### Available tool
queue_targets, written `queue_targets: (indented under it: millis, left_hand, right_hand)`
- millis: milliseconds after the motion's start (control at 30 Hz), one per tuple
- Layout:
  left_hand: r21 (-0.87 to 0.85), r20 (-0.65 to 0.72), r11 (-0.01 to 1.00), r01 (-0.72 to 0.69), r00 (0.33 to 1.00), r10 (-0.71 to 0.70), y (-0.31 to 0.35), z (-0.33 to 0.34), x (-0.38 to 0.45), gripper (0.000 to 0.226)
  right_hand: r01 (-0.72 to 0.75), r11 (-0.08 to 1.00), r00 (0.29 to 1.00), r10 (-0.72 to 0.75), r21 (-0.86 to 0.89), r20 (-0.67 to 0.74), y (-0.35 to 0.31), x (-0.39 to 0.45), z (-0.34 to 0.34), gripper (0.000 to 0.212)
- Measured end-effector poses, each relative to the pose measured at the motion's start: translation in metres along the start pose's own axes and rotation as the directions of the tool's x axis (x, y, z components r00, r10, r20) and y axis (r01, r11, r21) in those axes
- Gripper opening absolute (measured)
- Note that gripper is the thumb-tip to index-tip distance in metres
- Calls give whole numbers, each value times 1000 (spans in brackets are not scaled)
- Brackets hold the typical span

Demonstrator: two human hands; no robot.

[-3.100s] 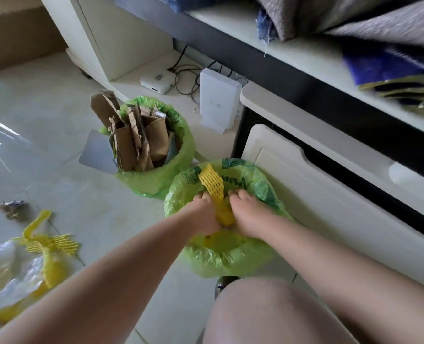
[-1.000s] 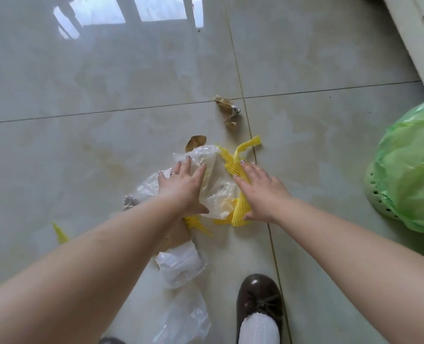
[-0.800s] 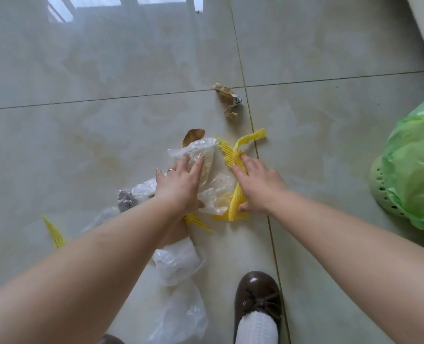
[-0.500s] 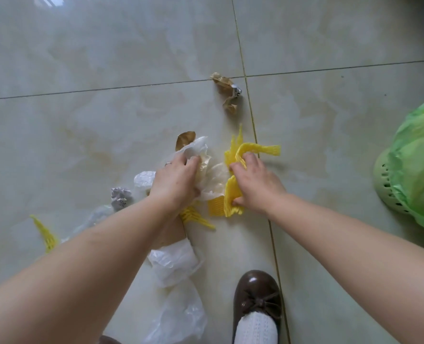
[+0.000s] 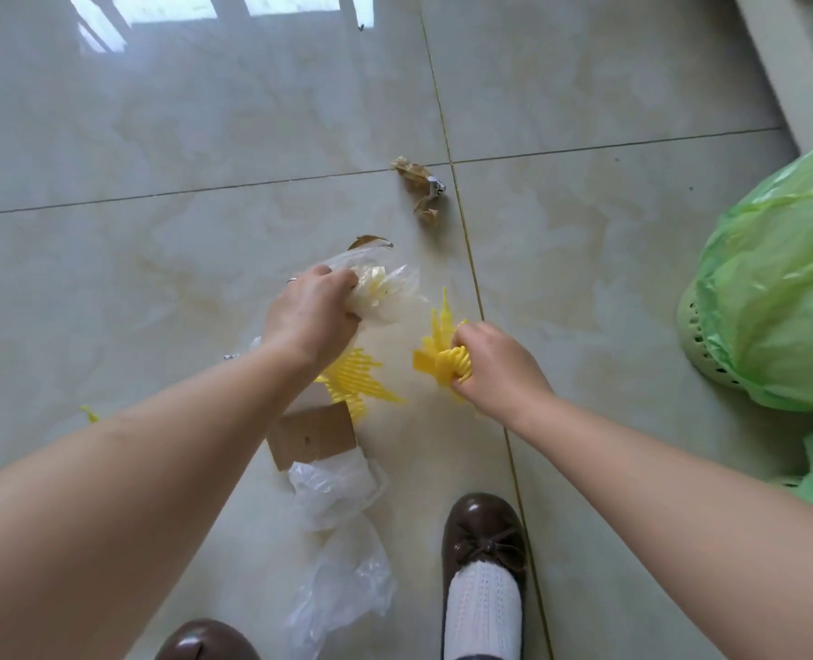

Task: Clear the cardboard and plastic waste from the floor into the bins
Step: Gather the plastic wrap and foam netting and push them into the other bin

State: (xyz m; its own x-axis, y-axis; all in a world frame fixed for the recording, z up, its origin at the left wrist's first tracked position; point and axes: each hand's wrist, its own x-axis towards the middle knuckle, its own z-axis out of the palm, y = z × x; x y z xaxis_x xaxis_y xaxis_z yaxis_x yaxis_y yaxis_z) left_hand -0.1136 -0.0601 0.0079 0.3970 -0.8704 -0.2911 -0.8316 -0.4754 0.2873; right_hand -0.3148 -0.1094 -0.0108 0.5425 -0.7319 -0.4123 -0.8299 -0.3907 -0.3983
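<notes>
My left hand (image 5: 311, 319) is closed around a crumpled clear plastic bag (image 5: 385, 292), lifted just off the floor. My right hand (image 5: 495, 369) grips a bunched piece of yellow foam netting (image 5: 440, 352). Below my left wrist, another piece of yellow netting (image 5: 354, 381) lies on the tiles. A flat brown cardboard piece (image 5: 314, 435) lies under my left forearm, with more clear plastic wrap (image 5: 340, 526) trailing toward my feet. A bin lined with a green bag (image 5: 776, 302) stands at the right edge.
Crumpled brown paper scraps (image 5: 421, 188) lie on the tile joint farther out, and a small brown scrap (image 5: 371, 241) sits beyond the clear bag. A thin yellow shred (image 5: 89, 414) shows at the left. My brown shoes (image 5: 483, 535) stand at the bottom. A white cabinet base (image 5: 804, 64) runs along the upper right.
Both hands were pressed flat on the pile; now each has closed and lifted, the left bunching the clear bag, the right bunching the yellow netting. The cardboard beneath is now exposed.
</notes>
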Motion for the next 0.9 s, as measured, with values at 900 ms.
queue_targets:
  millis: [900]
  left_hand:
    - [-177,-447,749,-639,730,517,294,-219,-298,37]
  right_hand:
    - [-272,930,647,366,245,-669,101,-439,-224,30]
